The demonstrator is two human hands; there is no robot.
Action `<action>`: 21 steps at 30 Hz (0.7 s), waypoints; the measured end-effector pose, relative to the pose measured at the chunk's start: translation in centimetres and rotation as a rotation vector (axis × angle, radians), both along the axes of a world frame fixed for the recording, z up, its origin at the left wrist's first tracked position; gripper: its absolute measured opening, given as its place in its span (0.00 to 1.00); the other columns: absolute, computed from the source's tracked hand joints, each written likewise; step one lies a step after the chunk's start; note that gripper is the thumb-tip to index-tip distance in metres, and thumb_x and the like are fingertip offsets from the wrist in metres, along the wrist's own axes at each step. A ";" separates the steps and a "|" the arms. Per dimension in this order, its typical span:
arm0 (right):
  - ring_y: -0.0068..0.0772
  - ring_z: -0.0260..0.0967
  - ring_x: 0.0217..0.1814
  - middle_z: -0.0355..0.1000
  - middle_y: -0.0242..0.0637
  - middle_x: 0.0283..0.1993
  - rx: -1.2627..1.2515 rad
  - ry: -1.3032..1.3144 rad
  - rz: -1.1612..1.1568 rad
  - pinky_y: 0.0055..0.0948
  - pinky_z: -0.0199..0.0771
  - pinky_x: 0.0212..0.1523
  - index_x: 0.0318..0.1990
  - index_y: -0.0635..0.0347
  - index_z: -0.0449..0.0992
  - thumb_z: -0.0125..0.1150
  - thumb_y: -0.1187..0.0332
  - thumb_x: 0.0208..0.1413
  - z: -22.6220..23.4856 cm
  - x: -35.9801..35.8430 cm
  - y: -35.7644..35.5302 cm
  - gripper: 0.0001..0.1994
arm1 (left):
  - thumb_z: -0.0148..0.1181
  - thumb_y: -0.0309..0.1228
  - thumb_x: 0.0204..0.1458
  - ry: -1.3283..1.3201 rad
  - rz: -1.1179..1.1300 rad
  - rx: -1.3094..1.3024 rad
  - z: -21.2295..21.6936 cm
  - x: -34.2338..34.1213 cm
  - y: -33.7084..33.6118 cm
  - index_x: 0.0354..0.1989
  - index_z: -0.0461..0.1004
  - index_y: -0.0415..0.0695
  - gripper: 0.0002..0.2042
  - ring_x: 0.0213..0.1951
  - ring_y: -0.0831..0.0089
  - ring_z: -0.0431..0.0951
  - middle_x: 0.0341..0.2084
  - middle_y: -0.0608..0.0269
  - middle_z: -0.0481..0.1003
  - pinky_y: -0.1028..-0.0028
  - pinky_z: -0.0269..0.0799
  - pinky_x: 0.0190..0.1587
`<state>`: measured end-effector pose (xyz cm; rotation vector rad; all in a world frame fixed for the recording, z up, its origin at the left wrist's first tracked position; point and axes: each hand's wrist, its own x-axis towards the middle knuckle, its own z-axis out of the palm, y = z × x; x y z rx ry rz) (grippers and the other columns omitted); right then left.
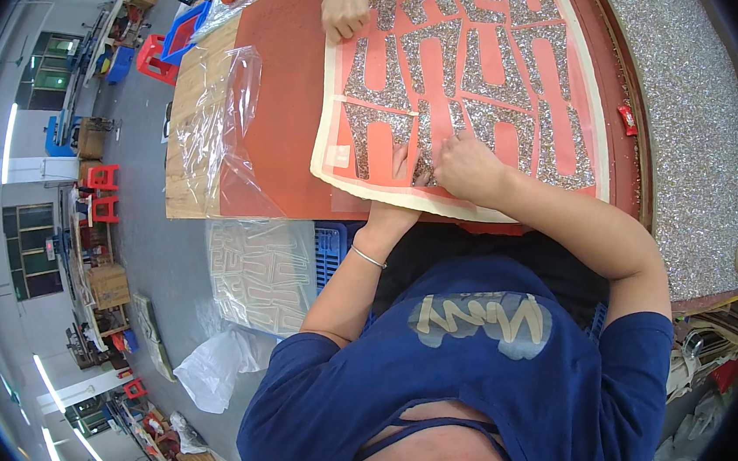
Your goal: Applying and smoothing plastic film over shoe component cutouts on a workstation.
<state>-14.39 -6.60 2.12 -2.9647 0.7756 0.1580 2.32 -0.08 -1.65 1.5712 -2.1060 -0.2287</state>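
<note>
Head view: glitter sheet, a cream-edged film carrying silver glitter shapes with orange showing through the gaps, lies flat on the orange mat of the desk, its near edge close to the person's body. The left hand rests on that near edge, fingers flat and extended, pressing down on the film rather than gripping it. The right hand is curled nearly shut just beside it, fingertips pinched down at a glitter piece; whether it has a strip lifted I cannot tell. Another person's hand rests on the far left corner. The sheet looks thin, light and floppy, likely tacky and easy to crease or tear, so it is best held by the plain cream border, with one palm keeping it flat. A clear plastic bag lies on the desk to the left
</note>
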 end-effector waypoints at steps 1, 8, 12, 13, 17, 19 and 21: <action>0.36 0.69 0.33 0.73 0.42 0.28 0.034 -0.022 -0.018 0.33 0.67 0.36 0.26 0.63 0.78 0.54 0.67 0.46 0.1 0.4 0.0 0.09 | 0.57 0.28 0.49 0.011 0.005 0.000 0.2 -0.1 0.0 0.51 0.68 0.33 0.20 0.55 0.48 0.65 0.50 0.43 0.66 0.55 0.61 0.57; 0.35 0.70 0.30 0.71 0.30 0.21 -0.450 -0.006 0.020 0.42 0.65 0.35 0.28 0.58 0.78 0.55 0.65 0.46 -0.7 0.6 1.5 0.08 | 0.55 0.25 0.47 -0.021 -0.083 0.113 2.2 -0.7 -0.6 0.51 0.65 0.32 0.21 0.54 0.48 0.64 0.49 0.42 0.66 0.57 0.60 0.58; 0.38 0.70 0.34 0.71 0.34 0.27 0.189 -0.808 -0.180 0.41 0.65 0.44 0.35 0.63 0.74 0.66 0.56 0.44 -2.5 -6.7 -5.4 0.19 | 0.56 0.26 0.49 -0.039 -0.064 0.046 1.9 -1.4 -0.6 0.52 0.63 0.30 0.21 0.55 0.47 0.63 0.51 0.41 0.64 0.59 0.60 0.57; 0.38 0.70 0.34 0.71 0.34 0.27 0.188 -0.792 -0.187 0.41 0.65 0.44 0.35 0.63 0.74 0.66 0.56 0.44 0.3 -7.9 -6.0 0.19 | 0.56 0.26 0.49 -0.023 -0.070 0.048 1.9 -1.5 -0.6 0.52 0.63 0.30 0.21 0.55 0.47 0.63 0.51 0.41 0.64 0.59 0.60 0.57; 0.15 0.69 0.29 0.75 0.39 0.28 -0.184 -0.881 -0.986 0.20 0.71 0.32 0.45 0.59 0.76 0.54 0.68 0.58 12.2 -14.0 -6.3 0.11 | 0.60 0.29 0.48 0.010 -0.005 0.115 2.4 -1.3 -0.3 0.53 0.63 0.31 0.25 0.55 0.47 0.62 0.51 0.42 0.64 0.59 0.60 0.58; 0.25 0.75 0.34 0.76 0.39 0.34 -0.469 -0.795 -0.894 0.25 0.74 0.35 0.44 0.61 0.76 0.55 0.68 0.57 11.3 -18.1 -5.7 0.10 | 0.61 0.31 0.45 -0.071 -0.019 0.094 2.8 -1.4 -0.2 0.53 0.63 0.31 0.27 0.56 0.47 0.61 0.52 0.42 0.64 0.55 0.58 0.59; 0.38 0.76 0.40 0.76 0.42 0.40 -0.546 -0.621 -0.384 0.31 0.77 0.38 0.45 0.62 0.75 0.55 0.73 0.54 6.8 -21.2 -4.4 0.11 | 0.63 0.31 0.43 -0.033 -0.167 0.072 4.0 -2.6 -0.2 0.55 0.62 0.31 0.30 0.59 0.45 0.58 0.55 0.40 0.62 0.49 0.53 0.61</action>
